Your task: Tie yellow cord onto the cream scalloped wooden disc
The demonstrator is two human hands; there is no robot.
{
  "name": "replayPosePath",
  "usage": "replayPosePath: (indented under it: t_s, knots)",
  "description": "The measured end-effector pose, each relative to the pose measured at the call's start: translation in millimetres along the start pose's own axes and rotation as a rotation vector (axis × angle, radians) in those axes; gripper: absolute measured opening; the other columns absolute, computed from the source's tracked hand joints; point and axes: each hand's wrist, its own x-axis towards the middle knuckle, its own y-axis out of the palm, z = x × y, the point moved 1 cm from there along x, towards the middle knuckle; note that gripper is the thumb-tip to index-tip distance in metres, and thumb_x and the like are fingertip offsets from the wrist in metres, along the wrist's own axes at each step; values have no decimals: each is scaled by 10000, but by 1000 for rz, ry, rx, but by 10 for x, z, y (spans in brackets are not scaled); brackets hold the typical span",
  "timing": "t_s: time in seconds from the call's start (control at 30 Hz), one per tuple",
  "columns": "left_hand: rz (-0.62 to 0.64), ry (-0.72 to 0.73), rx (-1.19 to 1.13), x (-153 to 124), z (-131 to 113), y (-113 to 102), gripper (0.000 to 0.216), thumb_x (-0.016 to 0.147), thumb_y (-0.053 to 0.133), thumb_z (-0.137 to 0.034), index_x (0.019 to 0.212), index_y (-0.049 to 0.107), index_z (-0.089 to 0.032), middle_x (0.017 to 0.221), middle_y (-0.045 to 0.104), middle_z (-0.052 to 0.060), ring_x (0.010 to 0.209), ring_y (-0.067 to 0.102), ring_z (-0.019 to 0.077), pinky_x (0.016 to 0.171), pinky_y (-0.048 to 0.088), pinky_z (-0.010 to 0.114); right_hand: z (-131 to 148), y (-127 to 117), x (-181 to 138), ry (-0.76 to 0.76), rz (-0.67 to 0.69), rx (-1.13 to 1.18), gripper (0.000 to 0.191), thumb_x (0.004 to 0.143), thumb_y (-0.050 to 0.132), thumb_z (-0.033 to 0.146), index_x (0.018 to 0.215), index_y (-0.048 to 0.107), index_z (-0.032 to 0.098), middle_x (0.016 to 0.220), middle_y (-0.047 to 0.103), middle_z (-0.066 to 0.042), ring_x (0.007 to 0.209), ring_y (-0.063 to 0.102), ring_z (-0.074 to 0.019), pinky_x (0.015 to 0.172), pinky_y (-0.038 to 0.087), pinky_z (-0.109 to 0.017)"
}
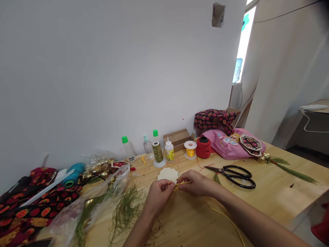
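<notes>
Both my hands pinch a thin yellow cord point(183, 183) just above the wooden table. My left hand point(159, 194) has thumb and forefinger closed on it at a small loop. My right hand point(195, 182) grips the cord a little to the right, fingertips close to the left ones. A long tail of the cord runs under my right forearm to the bottom edge. Right behind the hands lies a pale scalloped disc point(168, 174). Black-handled scissors point(232, 173) lie to the right, with a small green tassel point(216, 178) by the blades.
Behind stand an olive thread spool point(157, 152), a glue bottle point(169, 151), a yellow cord spool point(190, 151) and a red thread cone point(203, 148). Loose green threads point(127, 206), a plastic bag point(69, 214) and patterned fabric point(28, 214) lie left. A pink bag point(223, 145) sits right.
</notes>
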Motion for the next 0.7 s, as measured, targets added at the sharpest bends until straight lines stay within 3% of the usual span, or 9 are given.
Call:
replayPosePath:
  t_s: [0.1, 0.17, 0.33, 0.43, 0.7]
  knots:
    - [24, -20, 8, 11, 19, 6, 317, 636, 518, -394, 629, 660, -111, 505, 597, 15, 442, 463, 109, 409, 280, 189, -70, -85, -52, -4, 89, 105, 299, 713, 428, 332, 569, 597, 130, 444, 291, 56, 432, 234, -52, 382, 173, -172]
    - [29, -22, -24, 17, 11, 12, 299, 630, 531, -385, 650, 669, -120, 535, 615, 17, 464, 475, 112, 423, 294, 190, -99, -148, -74, 29, 68, 128, 344, 706, 432, 364, 513, 579, 119, 433, 262, 57, 425, 211, -49, 376, 160, -175]
    - [69, -79, -171, 23, -29, 23, 249, 606, 585, -333, 726, 680, -137, 654, 670, 39, 549, 528, 134, 502, 364, 205, -163, -287, -57, 86, -112, 115, 253, 675, 472, 313, 655, 647, 131, 475, 449, 35, 448, 332, -64, 408, 231, -179]
    - [58, -127, -199, 21, -39, 23, 256, 588, 603, -330, 735, 678, -135, 678, 679, 48, 562, 549, 150, 509, 386, 219, -163, -343, -37, 77, -255, 65, 235, 669, 464, 270, 635, 650, 133, 473, 488, 27, 454, 363, -72, 420, 237, -186]
    - [-47, -83, -6, 7, -27, 47, 281, 582, 588, -378, 701, 672, -137, 699, 680, 58, 638, 578, 194, 537, 408, 237, 53, -316, -67, -59, -544, 253, 190, 672, 441, 215, 569, 581, 137, 534, 519, 11, 508, 422, -88, 464, 292, -194]
